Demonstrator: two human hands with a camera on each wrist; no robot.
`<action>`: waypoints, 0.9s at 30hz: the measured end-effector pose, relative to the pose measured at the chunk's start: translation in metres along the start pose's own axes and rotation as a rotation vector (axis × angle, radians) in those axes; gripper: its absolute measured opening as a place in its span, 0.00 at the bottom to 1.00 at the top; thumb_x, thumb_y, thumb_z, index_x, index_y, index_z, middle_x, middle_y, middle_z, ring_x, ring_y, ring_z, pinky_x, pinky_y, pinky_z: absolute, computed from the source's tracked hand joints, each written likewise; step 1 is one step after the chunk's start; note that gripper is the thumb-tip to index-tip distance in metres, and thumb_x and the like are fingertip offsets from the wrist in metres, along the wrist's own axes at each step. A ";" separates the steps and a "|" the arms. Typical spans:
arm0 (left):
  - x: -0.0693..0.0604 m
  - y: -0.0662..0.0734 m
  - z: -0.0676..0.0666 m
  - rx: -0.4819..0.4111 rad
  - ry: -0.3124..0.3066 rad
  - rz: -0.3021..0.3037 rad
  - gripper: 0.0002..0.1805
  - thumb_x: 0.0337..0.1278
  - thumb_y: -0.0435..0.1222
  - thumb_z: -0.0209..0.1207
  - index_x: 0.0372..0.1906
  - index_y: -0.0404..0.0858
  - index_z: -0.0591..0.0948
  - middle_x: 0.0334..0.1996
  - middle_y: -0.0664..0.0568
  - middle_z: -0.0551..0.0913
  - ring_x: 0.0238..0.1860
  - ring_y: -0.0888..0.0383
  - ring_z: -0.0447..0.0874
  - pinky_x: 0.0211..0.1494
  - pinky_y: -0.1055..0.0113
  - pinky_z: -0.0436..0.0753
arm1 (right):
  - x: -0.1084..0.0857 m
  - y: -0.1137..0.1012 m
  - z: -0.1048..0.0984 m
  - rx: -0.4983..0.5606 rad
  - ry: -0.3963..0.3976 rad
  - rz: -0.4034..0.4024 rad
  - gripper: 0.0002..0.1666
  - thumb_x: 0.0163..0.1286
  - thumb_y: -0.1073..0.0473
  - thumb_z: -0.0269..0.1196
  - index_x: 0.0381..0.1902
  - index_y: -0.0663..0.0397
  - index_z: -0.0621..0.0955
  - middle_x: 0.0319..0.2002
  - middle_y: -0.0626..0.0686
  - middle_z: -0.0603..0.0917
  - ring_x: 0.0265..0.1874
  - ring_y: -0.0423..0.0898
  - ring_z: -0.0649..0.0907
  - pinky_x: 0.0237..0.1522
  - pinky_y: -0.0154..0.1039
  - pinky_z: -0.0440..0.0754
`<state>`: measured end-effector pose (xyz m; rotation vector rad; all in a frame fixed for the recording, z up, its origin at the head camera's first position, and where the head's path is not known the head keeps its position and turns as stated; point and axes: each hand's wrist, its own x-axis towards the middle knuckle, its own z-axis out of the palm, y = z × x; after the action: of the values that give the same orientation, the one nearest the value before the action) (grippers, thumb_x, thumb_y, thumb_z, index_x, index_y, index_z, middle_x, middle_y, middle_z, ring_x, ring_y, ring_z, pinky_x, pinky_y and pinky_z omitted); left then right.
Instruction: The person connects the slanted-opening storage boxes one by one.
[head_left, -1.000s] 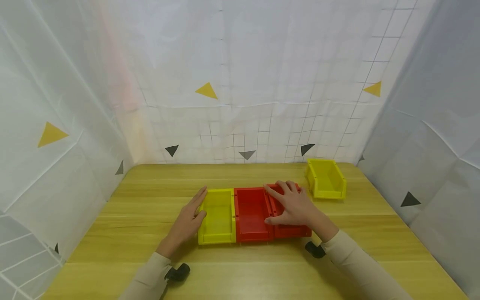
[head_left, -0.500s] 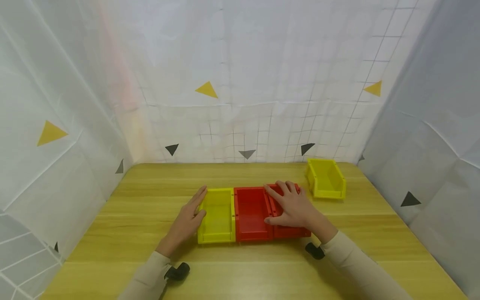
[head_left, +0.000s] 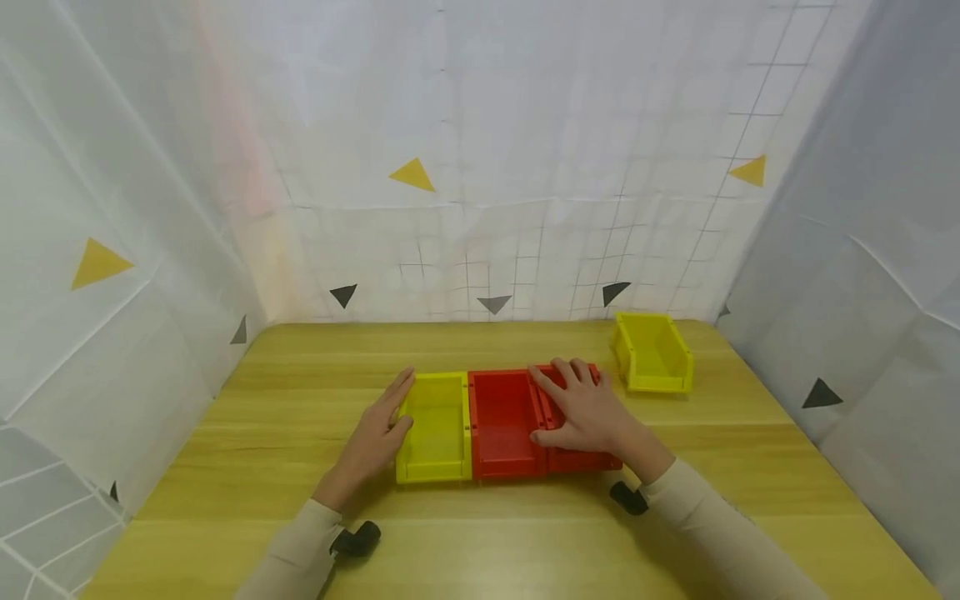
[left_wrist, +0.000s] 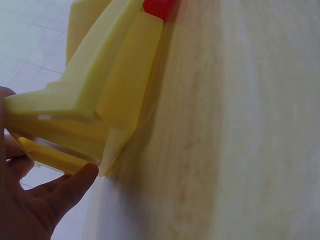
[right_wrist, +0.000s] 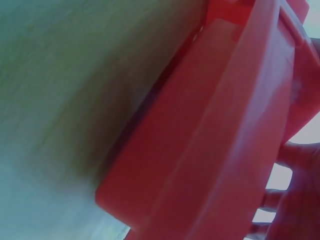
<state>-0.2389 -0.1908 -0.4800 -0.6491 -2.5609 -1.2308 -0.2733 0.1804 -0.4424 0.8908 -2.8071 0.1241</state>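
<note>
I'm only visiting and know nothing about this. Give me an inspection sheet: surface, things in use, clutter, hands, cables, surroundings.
Surface: wooden table, pale grain.
Things in use: left yellow bin, middle red bin and right red bin in a row.
Clutter: far yellow bin stands apart, behind and right of the row.
Hands: left hand against the left yellow bin's outer side; right hand spread over the right red bin.
Cables: nothing seen.
Surroundings: white sheeting with yellow triangles and dark triangles.

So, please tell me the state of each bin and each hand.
Near yellow bin: upright, empty.
Middle red bin: upright, empty.
Right red bin: upright, partly covered; contents unclear.
Far yellow bin: upright, empty, apart.
Left hand: touching near yellow bin.
Right hand: spread over right red bin.
</note>
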 end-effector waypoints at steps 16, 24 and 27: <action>0.000 -0.002 0.001 0.000 -0.001 -0.007 0.37 0.72 0.25 0.52 0.83 0.36 0.57 0.82 0.54 0.52 0.23 0.65 0.55 0.52 0.56 0.71 | -0.002 -0.002 0.004 0.061 -0.044 0.014 0.59 0.65 0.27 0.62 0.85 0.48 0.57 0.82 0.52 0.56 0.72 0.73 0.60 0.59 0.84 0.57; 0.000 -0.002 0.001 0.002 -0.002 -0.011 0.37 0.72 0.25 0.52 0.83 0.37 0.57 0.82 0.56 0.52 0.29 0.57 0.62 0.51 0.57 0.71 | -0.002 -0.002 0.005 0.065 -0.031 0.013 0.59 0.66 0.28 0.62 0.85 0.46 0.55 0.83 0.48 0.55 0.72 0.73 0.60 0.59 0.85 0.55; 0.000 -0.002 0.001 0.005 0.001 -0.010 0.37 0.73 0.25 0.52 0.83 0.38 0.58 0.82 0.56 0.52 0.30 0.57 0.62 0.47 0.57 0.72 | -0.002 -0.002 0.005 0.058 -0.028 0.005 0.59 0.67 0.28 0.61 0.85 0.47 0.55 0.83 0.49 0.54 0.73 0.74 0.60 0.59 0.85 0.55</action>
<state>-0.2402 -0.1911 -0.4819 -0.6351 -2.5685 -1.2271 -0.2713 0.1793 -0.4478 0.9055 -2.8455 0.1966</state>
